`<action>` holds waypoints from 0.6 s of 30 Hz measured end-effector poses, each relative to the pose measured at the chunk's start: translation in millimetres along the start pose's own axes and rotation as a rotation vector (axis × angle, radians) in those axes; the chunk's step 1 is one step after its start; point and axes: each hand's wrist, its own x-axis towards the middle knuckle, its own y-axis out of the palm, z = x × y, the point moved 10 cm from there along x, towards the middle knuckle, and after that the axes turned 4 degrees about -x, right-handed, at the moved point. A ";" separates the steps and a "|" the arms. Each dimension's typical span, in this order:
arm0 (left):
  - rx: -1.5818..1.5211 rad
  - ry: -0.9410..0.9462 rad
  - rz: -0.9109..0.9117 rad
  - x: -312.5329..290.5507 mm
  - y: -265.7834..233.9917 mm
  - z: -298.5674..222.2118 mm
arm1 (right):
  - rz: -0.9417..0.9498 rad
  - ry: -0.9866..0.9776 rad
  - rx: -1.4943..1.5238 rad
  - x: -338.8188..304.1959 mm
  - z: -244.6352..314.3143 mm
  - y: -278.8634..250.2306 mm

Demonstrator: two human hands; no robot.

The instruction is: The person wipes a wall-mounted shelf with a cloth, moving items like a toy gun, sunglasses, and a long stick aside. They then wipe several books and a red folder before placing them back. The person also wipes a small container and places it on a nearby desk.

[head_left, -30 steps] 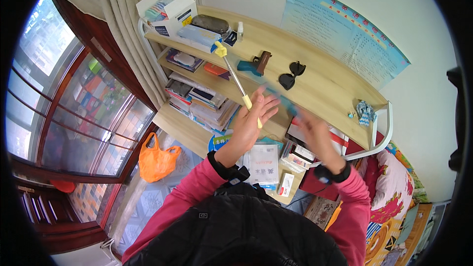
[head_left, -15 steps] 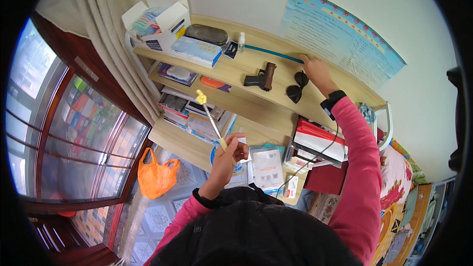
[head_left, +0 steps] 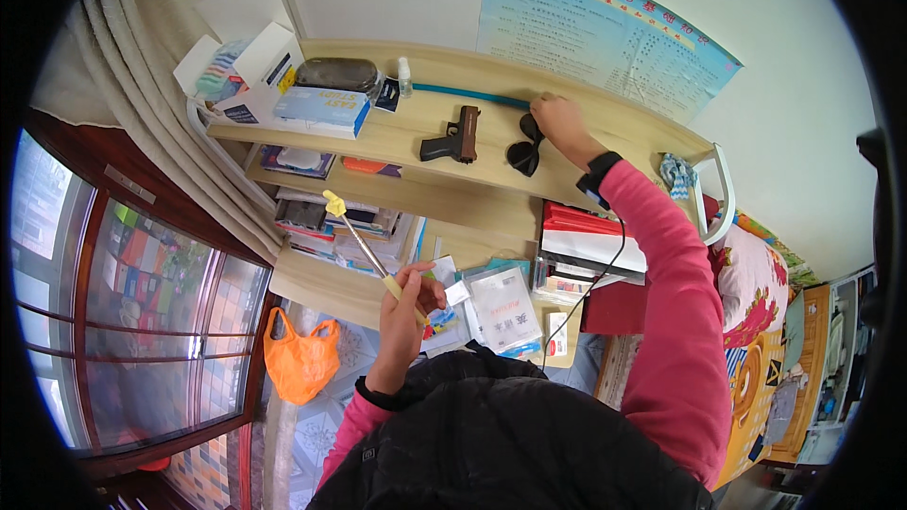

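A telescopic pointer [head_left: 363,244] with a yellow hand-shaped tip and a pale yellow handle is gripped in my left hand [head_left: 404,314]. It slants up and left in front of the shelves. My right hand [head_left: 564,125] reaches onto the top shelf, its fingers closed at the right end of a long thin teal stick [head_left: 472,93] along the back. Black sunglasses [head_left: 522,157] lie right beside those fingers. Left of them is a dark pistol-shaped object [head_left: 453,136] with a brown upper part. A small clear spray bottle [head_left: 404,78] stands by the stick's left end.
On the top shelf's left are an open white box [head_left: 269,61], a blue box [head_left: 323,110] and a dark case [head_left: 335,76]. Books [head_left: 345,227] fill the lower shelves. A clear-covered notebook [head_left: 501,307] lies on the desk. An orange bag [head_left: 302,356] sits on the floor.
The whole view has shifted, so the shelf things appear further left. My left hand still holds the pointer, now a little lower. My right hand stays at the teal stick's end.
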 end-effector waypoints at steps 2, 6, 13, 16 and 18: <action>0.011 -0.005 -0.030 4.0 -5.3 2.0 | 0.112 0.005 0.087 -17.0 -4.0 4.8; 0.035 -0.029 -0.051 19.5 -14.5 3.6 | -0.184 -0.416 0.055 -55.4 24.6 -36.3; 0.112 0.039 -0.050 66.4 -21.8 -11.1 | 0.034 -0.385 0.150 -69.3 21.0 -37.1; 0.160 0.095 -0.061 83.4 -23.3 -23.3 | 0.008 -0.304 0.336 -61.3 21.8 -63.8; 0.157 0.149 -0.063 95.7 -23.1 -32.4 | -0.019 -0.240 0.400 -43.8 24.5 -82.7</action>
